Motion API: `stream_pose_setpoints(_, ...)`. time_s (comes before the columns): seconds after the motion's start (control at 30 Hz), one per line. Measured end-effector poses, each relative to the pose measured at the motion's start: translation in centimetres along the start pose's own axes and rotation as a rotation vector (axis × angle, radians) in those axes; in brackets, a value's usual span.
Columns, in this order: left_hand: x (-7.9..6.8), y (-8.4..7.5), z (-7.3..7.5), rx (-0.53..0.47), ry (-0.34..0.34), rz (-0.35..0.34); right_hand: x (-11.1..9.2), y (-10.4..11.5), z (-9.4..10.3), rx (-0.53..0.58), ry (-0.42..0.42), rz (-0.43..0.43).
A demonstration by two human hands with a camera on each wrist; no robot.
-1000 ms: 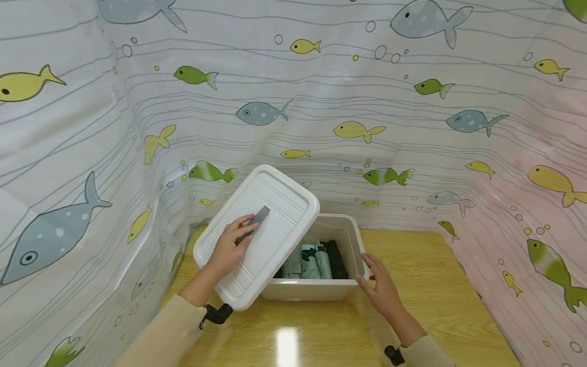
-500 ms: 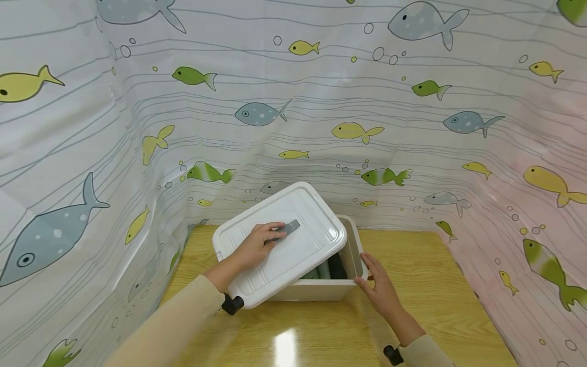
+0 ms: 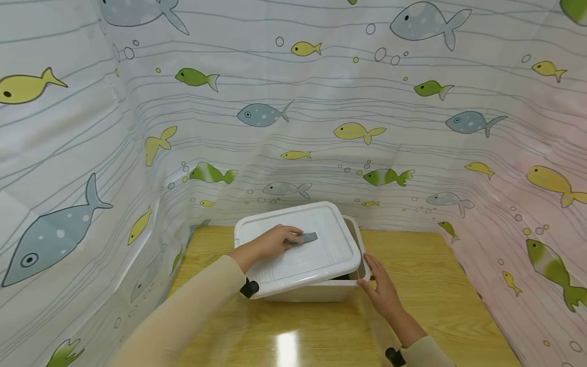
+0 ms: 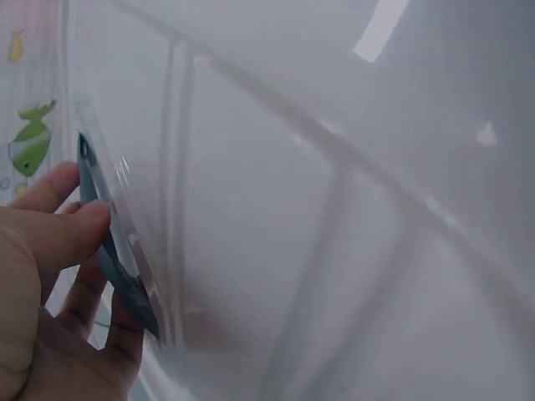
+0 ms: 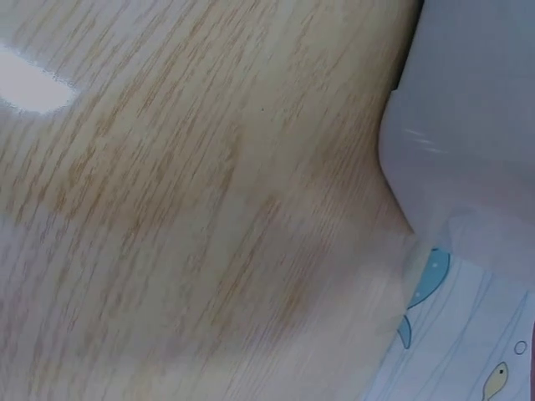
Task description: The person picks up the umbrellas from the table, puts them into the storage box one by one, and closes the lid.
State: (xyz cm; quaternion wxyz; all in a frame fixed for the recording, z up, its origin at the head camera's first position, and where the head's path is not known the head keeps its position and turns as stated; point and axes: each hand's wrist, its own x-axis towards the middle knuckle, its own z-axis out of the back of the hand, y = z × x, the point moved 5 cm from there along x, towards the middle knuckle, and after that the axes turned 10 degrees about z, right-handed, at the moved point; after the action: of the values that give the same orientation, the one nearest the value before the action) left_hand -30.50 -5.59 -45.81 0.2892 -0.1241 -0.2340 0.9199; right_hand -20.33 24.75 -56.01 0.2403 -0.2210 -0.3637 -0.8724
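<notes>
My left hand (image 3: 275, 240) pinches the grey handle (image 3: 310, 238) on top of a white plastic lid (image 3: 332, 257). The left wrist view has the thumb on one side of this handle and fingers on the other. The lid lies tilted over a white storage box (image 3: 316, 294), leaving a gap along the right end. Something dark shows in that gap; the rest of the contents is hidden. At the box's right front corner, my right hand (image 3: 384, 285) touches the wall, thumb at the front and fingers along the side. The right wrist view shows the box (image 5: 468, 125) without the hand.
The box stands on a wood-grain table (image 3: 426, 285). A white sheet (image 3: 316, 102) printed with fish rises behind the table and along both sides. Black wrist cameras sit on both wrists.
My left hand has brought the lid right and down while turning it clockwise, so it covers most of the box. The rolled items seen inside before are now hidden. My right hand stays at the corner.
</notes>
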Motion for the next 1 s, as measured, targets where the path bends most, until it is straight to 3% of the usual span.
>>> stream_pose_setpoints(0.33, 1.8, -1.3, -0.4, 0.067, 0.060, -0.038, -0.3, 0.2, -0.1, 0.005, 0.002, 0.044)
stream_pose_setpoints(0.57, 2.3, -2.1, -0.3, 0.097, 0.065, 0.017, -0.4, 0.2, 0.0, -0.002, 0.003, 0.056)
stream_pose_setpoints(0.83, 2.3, -1.9, -0.2, 0.107, 0.045, 0.033, -0.2, 0.1, 0.3, -0.068, 0.040, 0.090)
stream_pose_setpoints(1.0, 1.4, -1.1, 0.3, 0.104, 0.015, 0.072, 0.0, 0.5, 0.5, -0.079, 0.040, 0.096)
